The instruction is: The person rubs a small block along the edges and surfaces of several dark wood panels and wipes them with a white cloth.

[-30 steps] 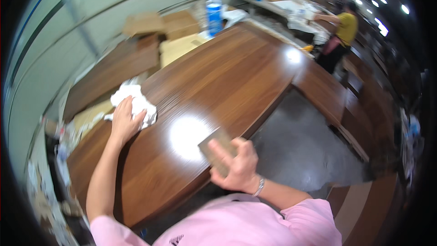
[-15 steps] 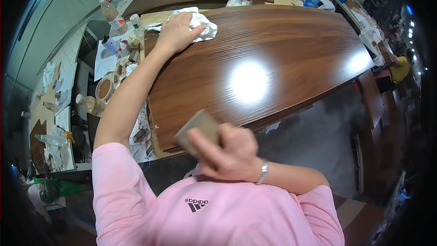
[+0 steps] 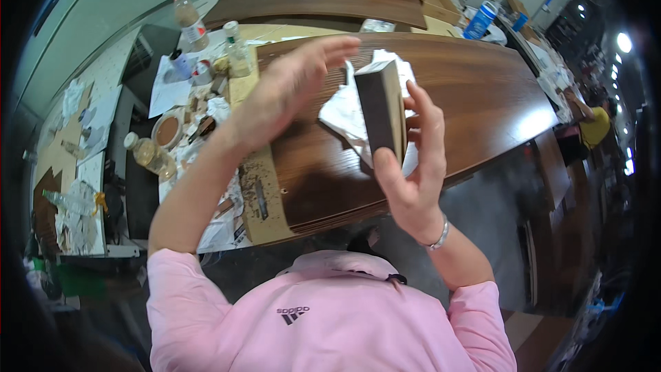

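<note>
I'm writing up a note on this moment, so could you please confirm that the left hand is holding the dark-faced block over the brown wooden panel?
Not quite: the head view shows the right hand holding the dark-faced block over the brown wooden panel. The left hand shows nothing in its grip.

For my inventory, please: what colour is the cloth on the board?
White; the cloth shows best in the head view.

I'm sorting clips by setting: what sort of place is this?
Probably a furniture or woodworking workshop: a broad wood-grain panel, a block in the right hand, and a tub of something brown.
</note>
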A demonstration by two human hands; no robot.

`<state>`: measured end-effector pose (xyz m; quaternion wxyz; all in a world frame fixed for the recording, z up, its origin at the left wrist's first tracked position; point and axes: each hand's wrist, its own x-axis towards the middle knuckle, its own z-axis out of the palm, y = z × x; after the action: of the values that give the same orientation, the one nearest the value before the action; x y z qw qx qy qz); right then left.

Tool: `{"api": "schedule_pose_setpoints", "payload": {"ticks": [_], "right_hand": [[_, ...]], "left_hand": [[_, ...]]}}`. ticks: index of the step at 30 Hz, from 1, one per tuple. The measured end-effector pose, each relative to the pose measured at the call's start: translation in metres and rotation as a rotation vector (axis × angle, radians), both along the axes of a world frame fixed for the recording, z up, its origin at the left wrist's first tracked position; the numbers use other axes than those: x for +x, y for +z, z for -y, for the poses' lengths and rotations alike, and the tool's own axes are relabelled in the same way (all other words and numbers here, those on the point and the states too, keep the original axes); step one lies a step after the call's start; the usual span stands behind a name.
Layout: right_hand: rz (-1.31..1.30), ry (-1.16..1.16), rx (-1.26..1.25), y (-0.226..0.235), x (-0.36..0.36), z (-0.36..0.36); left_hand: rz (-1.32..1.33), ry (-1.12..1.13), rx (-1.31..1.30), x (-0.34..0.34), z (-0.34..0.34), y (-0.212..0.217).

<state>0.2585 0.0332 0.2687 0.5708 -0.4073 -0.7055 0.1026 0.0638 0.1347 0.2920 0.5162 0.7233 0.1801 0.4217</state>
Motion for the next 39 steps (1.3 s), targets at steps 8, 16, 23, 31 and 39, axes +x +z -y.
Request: {"api": "schedule_pose_setpoints", "payload": {"ticks": [8,16,23,31,39], "right_hand": [[0.477,0.181,-0.138,0.013,-0.006,-0.034],[0.788,-0.086,-0.296,-0.027,0.06,-0.123],[0.655,-0.109,-0.253,-0.044,0.057,-0.12],[0.663,-0.123,-0.235,-0.046,0.058,-0.125],[0.666,-0.163,-0.197,-0.049,0.059,-0.122]], "left_hand": [[0.22,0.59,-0.003,-0.095,0.037,-0.026],[-0.611,0.796,-0.074,-0.111,0.002,-0.212],[-0.356,1.269,-0.356,-0.2,0.038,-0.224],[-0.929,0.986,0.04,-0.21,0.134,-0.241],[-0.742,1.05,0.026,-0.196,0.13,-0.238]]}}
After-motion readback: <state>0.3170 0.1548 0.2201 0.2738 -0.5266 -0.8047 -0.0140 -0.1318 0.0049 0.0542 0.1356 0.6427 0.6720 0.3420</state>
